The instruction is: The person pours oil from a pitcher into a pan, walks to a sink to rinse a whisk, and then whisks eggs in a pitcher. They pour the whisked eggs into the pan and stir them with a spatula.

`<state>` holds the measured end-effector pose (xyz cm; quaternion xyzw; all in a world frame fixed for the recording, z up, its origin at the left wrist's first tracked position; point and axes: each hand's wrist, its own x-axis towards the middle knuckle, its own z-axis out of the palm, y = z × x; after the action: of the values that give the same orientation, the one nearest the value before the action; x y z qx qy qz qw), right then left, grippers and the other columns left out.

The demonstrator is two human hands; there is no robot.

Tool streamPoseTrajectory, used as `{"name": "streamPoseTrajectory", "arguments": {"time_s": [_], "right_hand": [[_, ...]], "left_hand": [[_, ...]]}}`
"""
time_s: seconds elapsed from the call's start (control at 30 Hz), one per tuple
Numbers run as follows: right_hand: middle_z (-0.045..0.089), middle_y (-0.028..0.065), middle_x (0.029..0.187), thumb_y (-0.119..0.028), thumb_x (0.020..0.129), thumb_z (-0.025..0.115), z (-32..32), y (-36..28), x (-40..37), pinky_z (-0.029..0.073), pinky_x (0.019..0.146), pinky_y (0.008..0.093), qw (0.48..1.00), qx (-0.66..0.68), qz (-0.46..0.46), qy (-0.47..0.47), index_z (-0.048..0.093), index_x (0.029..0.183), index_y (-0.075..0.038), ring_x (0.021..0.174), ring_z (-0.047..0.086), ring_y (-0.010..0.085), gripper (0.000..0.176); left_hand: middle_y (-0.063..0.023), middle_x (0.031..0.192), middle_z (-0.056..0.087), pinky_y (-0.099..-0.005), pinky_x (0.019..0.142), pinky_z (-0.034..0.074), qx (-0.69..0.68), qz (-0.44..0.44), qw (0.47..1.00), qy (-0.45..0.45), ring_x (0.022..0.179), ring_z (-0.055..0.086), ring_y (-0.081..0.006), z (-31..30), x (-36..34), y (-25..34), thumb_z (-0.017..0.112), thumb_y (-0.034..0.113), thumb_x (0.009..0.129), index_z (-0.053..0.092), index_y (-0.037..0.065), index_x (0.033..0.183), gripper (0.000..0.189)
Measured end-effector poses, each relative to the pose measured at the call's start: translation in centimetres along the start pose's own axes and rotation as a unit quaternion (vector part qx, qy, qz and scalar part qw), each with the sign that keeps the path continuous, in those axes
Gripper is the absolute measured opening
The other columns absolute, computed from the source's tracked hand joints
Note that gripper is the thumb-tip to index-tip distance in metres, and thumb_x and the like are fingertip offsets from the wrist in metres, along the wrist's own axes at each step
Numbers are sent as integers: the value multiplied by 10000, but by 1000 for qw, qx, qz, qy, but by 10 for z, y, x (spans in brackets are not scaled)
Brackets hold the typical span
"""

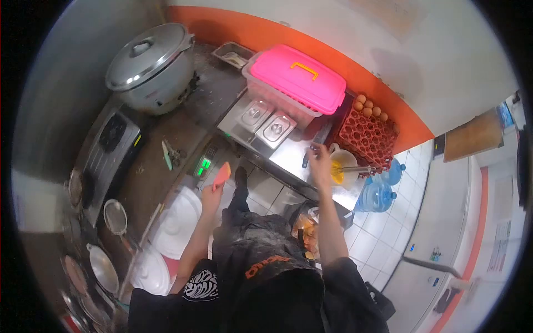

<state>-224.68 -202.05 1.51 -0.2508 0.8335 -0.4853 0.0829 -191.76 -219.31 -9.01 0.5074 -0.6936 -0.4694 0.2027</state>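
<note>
My left hand (212,196) is closed round the lower end of a flat pink-red thing (223,174) with an orange edge, held up over the floor beside the counter. Over the steel counter (294,162), my right hand (318,161) has its fingers curled in; I cannot tell what is between them. A dark handle (305,160) shows right beside these fingers. Just right of that hand stands a pale bowl (345,161) with yellow liquid egg in it. A metal utensil (358,169) lies across the bowl's rim.
A red egg tray (366,136) holds several eggs at its far end. Behind the two lidded steel pans (276,129) stands a pink-lidded box (300,75). A large pot (152,69), stove (114,139) and green-handled tool (167,155) are left. Water bottles (376,195) stand on the floor.
</note>
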Motion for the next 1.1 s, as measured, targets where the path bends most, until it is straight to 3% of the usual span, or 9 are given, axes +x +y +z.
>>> {"name": "streamPoseTrajectory", "arguments": {"time_s": [0.1, 0.33, 0.43, 0.47, 0.7, 0.8, 0.9, 1.03, 1.1], "right_hand": [[698, 157, 894, -362, 834, 669, 80, 6, 51, 503, 752, 405, 994, -65, 55, -62, 635, 1075, -53, 815, 672, 329, 393], [681, 233, 950, -445, 760, 658, 202, 52, 143, 503, 829, 452, 940, -178, 280, -83, 713, 918, -45, 909, 656, 380, 433], [687, 229, 892, -419, 742, 673, 202, 50, 146, 513, 806, 444, 934, -153, 314, -70, 717, 863, -32, 875, 662, 384, 407], [684, 225, 813, -396, 730, 686, 202, 60, 141, 516, 785, 442, 933, -190, 302, -50, 710, 827, -18, 833, 667, 379, 391], [664, 240, 759, -346, 703, 719, 168, 47, 118, 518, 716, 440, 923, -104, 369, -22, 680, 795, 24, 789, 669, 375, 384], [668, 248, 786, -359, 711, 713, 140, 62, 106, 528, 714, 444, 911, -175, 373, -36, 678, 797, 21, 790, 671, 381, 391], [651, 197, 625, -368, 707, 671, 136, 130, 87, 541, 683, 398, 890, -278, 358, -46, 689, 738, 4, 643, 684, 300, 374], [668, 249, 783, -440, 771, 632, 146, 177, 98, 533, 720, 461, 881, -377, 264, -109, 674, 817, 8, 768, 674, 376, 453], [670, 247, 824, -399, 813, 631, 146, 165, 108, 530, 705, 479, 889, -336, 295, -100, 675, 899, -51, 776, 667, 392, 362]], "left_hand": [[-17, 594, 564, -294, 549, 377, -81, -37, 995, -39, 576, 501, -101, 20, 76, 72, 590, 441, 917, 613, 17, 680, 486], [-37, 664, 586, -280, 609, 424, -84, -4, 978, -192, 639, 538, -110, 60, 229, 104, 508, 348, 981, 622, -4, 748, 438], [0, 678, 551, -246, 642, 389, -123, -12, 961, -246, 659, 502, -90, 58, 264, 110, 512, 332, 984, 589, 48, 725, 393], [4, 671, 547, -245, 627, 385, -109, -24, 964, -242, 642, 494, -87, 58, 273, 110, 513, 332, 983, 592, 49, 728, 390], [2, 663, 560, -248, 599, 400, -1, -86, 960, -265, 645, 504, -73, 59, 312, 111, 550, 317, 956, 596, 26, 746, 362], [10, 683, 565, -247, 608, 405, -29, -87, 964, -248, 658, 506, -65, 64, 317, 104, 551, 298, 959, 607, 30, 773, 331], [12, 705, 574, -251, 617, 413, -76, -114, 963, -232, 679, 517, -68, 58, 314, 90, 556, 279, 960, 626, 21, 806, 309], [24, 675, 553, -243, 577, 392, -68, -87, 968, -224, 616, 494, -69, 53, 316, 109, 553, 338, 965, 615, 29, 797, 357], [23, 675, 546, -245, 583, 392, -62, -82, 972, -212, 627, 490, -69, 53, 316, 101, 554, 334, 964, 616, 29, 800, 351]]}}
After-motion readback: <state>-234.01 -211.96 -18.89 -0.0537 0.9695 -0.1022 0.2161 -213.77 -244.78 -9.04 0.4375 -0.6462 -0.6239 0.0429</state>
